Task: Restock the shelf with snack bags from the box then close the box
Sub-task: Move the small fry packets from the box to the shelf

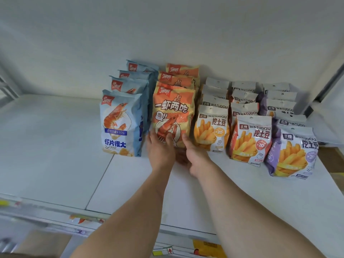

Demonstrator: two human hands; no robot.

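Note:
An orange shrimp snack bag (173, 110) stands at the front of its row on the white shelf (55, 155). My left hand (161, 148) rests against its lower front, fingers spread. My right hand (195, 155) cups its lower right corner. Both hands touch the bag at its base. Left of it stands a row of blue shrimp chip bags (120, 125). To the right are rows of potato stick bags: white (211, 127), red (250, 138) and purple (293, 151). The box is not in view.
The shelf's back wall (167, 34) is white. A shelf edge strip (93, 218) with price tags runs along the front. A brown cardboard surface (42, 243) shows at the bottom left below the shelf. Metal uprights stand at the far left and right.

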